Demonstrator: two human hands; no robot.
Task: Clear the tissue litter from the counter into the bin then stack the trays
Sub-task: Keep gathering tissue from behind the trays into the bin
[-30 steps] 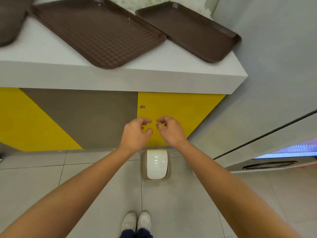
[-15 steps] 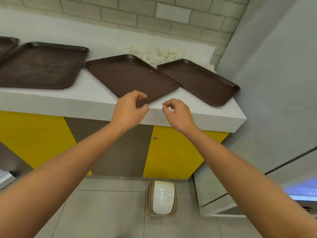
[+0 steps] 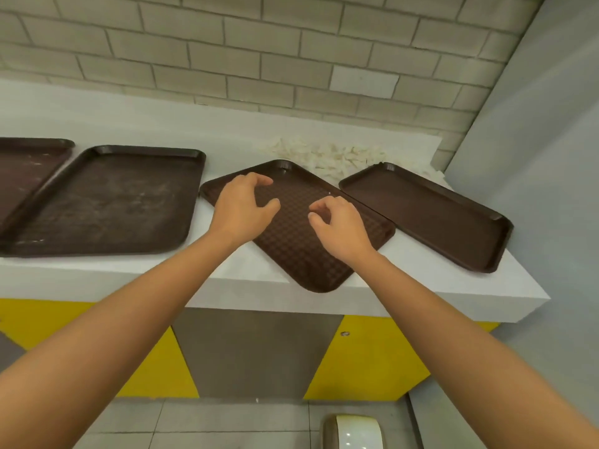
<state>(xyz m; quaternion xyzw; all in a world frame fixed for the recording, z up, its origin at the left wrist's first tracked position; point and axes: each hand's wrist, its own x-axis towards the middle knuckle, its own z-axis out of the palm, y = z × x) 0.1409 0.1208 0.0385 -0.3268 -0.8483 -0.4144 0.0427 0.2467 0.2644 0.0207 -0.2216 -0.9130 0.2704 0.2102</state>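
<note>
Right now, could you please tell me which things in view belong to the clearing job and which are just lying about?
Belonging:
pile of white tissue scraps
brown textured plastic tray
brown smooth tray at right
brown dusty tray
brown tray at far left
beige floor bin with white lid
white counter

Just there:
pale brick wall
yellow and grey cabinet front

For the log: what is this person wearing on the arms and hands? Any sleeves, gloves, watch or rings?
Nothing shows on either. The left hand and right hand are bare: no gloves, and no rings that I can make out. The left forearm and right forearm are uncovered to the frame edge, with no sleeves, watch or bands in view.
</note>
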